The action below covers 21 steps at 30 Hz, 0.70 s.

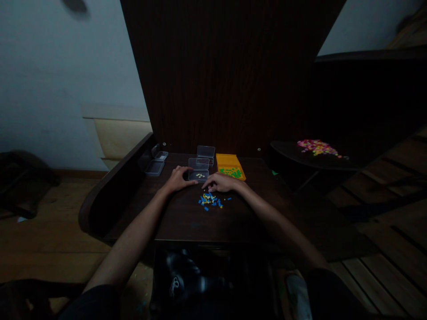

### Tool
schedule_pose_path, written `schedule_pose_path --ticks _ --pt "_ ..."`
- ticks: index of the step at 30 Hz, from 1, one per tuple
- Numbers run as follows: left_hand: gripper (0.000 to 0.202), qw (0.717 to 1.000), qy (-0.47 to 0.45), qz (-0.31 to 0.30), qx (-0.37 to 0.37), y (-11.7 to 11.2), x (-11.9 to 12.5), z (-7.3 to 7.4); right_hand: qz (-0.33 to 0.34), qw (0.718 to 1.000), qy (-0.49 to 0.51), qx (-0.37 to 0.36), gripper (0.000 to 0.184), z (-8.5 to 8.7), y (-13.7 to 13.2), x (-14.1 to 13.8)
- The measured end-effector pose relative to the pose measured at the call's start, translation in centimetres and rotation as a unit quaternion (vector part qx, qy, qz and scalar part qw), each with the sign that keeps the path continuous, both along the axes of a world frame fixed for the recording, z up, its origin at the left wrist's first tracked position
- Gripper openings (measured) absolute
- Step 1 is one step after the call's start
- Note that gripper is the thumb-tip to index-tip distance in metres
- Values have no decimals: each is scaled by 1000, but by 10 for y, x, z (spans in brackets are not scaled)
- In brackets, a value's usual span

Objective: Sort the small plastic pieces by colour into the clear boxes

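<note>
Left hand [180, 178] is resting by the clear box [193, 175], frame center, grip part-open at its left edge, apparently steadying it. Right hand [218, 181] is hovering, fingers bent, over the mixed pile [209, 201] just below, presumably for easy reach; cannot tell if it is holding anything.

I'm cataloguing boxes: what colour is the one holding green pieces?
The box is yellow-orange; see head view.

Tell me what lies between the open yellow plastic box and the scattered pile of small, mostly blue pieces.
The right-hand grip lies between the yellow box and the blue pile, head view.
</note>
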<state>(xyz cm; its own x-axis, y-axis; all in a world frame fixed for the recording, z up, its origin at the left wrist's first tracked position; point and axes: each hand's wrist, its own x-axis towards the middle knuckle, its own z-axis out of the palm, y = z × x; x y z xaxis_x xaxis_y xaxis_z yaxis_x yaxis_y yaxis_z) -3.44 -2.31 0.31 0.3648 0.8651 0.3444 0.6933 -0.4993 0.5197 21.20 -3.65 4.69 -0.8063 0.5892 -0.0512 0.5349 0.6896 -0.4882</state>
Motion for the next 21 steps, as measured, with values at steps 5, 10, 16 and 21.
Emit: schedule_pose_path --ticks 5,10,16,21 --pt "62 1000 -2 0 4 1 0 -1 20 999 -8 26 26 1 -1 -1" --pt "61 1000 -2 -10 10 1 0 0 13 1000 -2 26 22 -1 -1 0" --pt "62 1000 -5 -6 11 1 0 -1 1 999 -5 42 17 -1 -3 3" --pt "61 1000 -3 -7 12 3 0 -2 1 998 -27 62 18 1 -7 4"
